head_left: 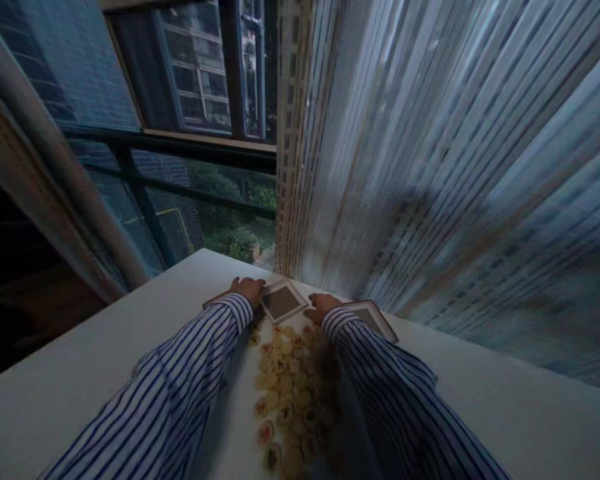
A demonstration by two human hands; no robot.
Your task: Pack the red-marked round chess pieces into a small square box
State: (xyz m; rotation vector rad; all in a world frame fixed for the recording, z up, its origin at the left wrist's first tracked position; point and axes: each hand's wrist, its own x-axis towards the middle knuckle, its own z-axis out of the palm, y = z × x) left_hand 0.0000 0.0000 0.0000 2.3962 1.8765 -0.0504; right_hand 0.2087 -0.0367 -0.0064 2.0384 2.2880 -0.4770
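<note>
Between my hands on the white table (173, 320) lies a shallow square box (283, 301) with a pale rim and a brown-grey inside. My left hand (250, 291) has its fingers closed at the box's left corner. At the right corner is my right hand (324, 306), thumb and fingers around the edge. Many round, pale wooden Chinese chess pieces (285, 385), some marked in red and some in dark characters, are spread on the table between my forearms. The nearest ones are dim and blurred.
Beyond my right wrist lies a second shallow frame-like piece (375, 319) with a brown edge. A brown edge of another flat piece (214, 299) shows beside my left wrist. A pleated curtain (380, 167) hangs along the table's far right side. Behind are a window and dark railing (180, 147).
</note>
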